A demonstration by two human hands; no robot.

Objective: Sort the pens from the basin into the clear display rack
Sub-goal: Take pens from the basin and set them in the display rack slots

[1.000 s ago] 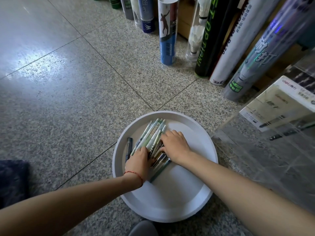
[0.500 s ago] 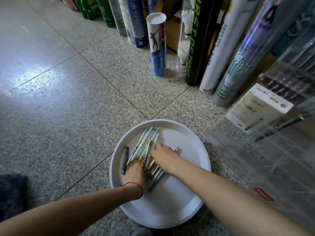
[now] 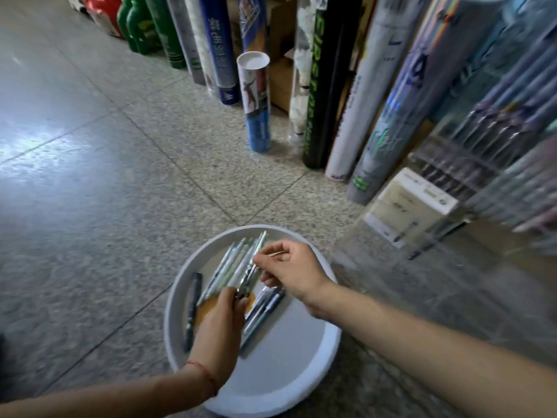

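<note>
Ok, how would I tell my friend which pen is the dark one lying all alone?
Look in the round white basin on the speckled floor. On its left side, left of the left hand, lies one dark pen. Unlike the pale green-and-white pens bunched beside it, it is nearly black and lies on its own.

One wide-angle camera, worn on the head, looks forward and steeply down at the floor (image 3: 96, 182) from close range, with the white basin (image 3: 286, 372) low in mid-frame. The left forearm (image 3: 120, 396) and right forearm (image 3: 422, 336) enter from the bottom edge. The clear display rack (image 3: 482, 164) fills the right side, blurred, and upright tubes (image 3: 256, 101) line the top.
</note>
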